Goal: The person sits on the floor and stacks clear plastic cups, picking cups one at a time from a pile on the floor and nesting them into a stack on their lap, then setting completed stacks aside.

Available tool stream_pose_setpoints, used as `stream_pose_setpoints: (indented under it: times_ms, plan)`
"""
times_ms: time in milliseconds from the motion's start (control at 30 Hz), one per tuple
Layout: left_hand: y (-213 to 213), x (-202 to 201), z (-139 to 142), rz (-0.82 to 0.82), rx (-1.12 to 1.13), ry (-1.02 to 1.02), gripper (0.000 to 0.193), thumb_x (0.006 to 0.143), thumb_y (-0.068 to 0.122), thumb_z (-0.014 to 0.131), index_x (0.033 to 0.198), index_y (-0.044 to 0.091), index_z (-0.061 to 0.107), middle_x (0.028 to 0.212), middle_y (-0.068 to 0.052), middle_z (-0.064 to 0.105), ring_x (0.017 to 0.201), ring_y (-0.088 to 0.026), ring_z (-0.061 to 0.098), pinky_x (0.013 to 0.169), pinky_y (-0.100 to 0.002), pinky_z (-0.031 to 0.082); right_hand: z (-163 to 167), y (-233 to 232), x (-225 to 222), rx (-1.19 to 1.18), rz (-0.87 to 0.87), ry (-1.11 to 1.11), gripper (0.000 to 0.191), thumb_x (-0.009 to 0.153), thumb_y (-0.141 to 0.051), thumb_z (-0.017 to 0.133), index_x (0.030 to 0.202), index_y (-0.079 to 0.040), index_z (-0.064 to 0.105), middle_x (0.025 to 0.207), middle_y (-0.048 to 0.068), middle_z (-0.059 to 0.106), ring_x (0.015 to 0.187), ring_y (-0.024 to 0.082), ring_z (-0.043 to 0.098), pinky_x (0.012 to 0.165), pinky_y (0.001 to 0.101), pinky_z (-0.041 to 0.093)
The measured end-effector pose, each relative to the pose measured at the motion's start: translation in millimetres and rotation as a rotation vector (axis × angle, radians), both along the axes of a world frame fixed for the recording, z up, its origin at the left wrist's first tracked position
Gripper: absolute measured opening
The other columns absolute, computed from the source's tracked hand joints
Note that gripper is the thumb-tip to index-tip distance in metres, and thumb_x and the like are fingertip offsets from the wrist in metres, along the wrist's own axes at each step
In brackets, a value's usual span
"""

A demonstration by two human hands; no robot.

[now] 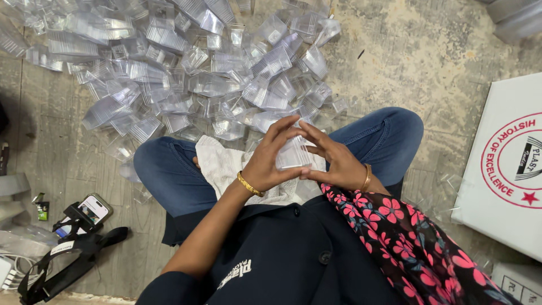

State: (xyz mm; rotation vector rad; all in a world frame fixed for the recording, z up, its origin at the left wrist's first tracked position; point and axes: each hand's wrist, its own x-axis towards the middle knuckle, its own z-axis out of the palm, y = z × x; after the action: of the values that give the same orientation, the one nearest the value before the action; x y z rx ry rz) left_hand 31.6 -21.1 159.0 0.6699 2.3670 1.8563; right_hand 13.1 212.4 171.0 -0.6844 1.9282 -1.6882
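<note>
Both hands are pinched onto 1 small clear plastic container [293, 152], held right over the lap. The left hand [270, 162] has its thumb along the bottom edge and its fingers arched over the top and left side, so it's a snug, narrow hold. The right hand [334, 159] comes in from the other side, fingertips pressing the container's top right corner and thumb down near the bottom edge. The 2 hands' fingertips nearly meet above it. Each wrist has a gold bangle.

Under the hands there's a white cloth [221, 162] spread over the lap, between knees in blue jeans [169, 175]. The person sits on the floor in a dark navy jacket, with a black scarf with pink flowers [406, 237] hanging down the right side.

Just past the knees is a big messy pile of the same clear containers [186, 68] scattered across the worn concrete floor [429, 51], a few strays lying right beside the legs. Off to the right sits a white cardboard box [502, 169] with a red round stamp. Down on the left there's a phone [93, 209] lying on top of some black straps [68, 260], well apart from the hands.
</note>
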Motion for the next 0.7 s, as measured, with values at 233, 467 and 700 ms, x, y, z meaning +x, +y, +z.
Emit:
stream_pose_setpoints:
  times_ms: [233,467,700]
  plan:
    - [1,-6,-27,0.158,0.611,-0.835,0.056,0.105,0.045,0.054,0.146,0.007,0.058,0.120,-0.013,0.069,0.109,-0.019,0.066,0.098,-0.034,0.052,5,-6,11,0.131,-0.189,0.128,0.054,0.091,-0.009,0.077,0.142,-0.005,0.058,0.145,0.013,0.059,0.135,0.023,0.060,0.110,0.0374,0.055]
    - [3,0,-44,0.237,0.838,-1.187,0.060,0.100,0.049,0.053,0.131,-0.002,0.060,0.118,-0.013,0.070,0.107,-0.022,0.071,0.093,-0.039,0.060,0,-16,5,0.100,-0.190,0.156,0.023,0.094,-0.008,0.073,0.115,-0.002,0.068,0.140,0.013,0.064,0.128,0.023,0.065,0.105,0.0345,0.057]
    - [1,2,-41,0.129,0.777,-1.076,0.061,0.101,0.048,0.056,0.135,-0.003,0.061,0.119,-0.014,0.071,0.107,-0.020,0.070,0.095,-0.036,0.058,-9,-13,4,0.084,-0.148,0.063,0.024,0.094,-0.005,0.070,0.117,0.002,0.067,0.141,0.016,0.065,0.134,0.025,0.060,0.111,0.0368,0.051]
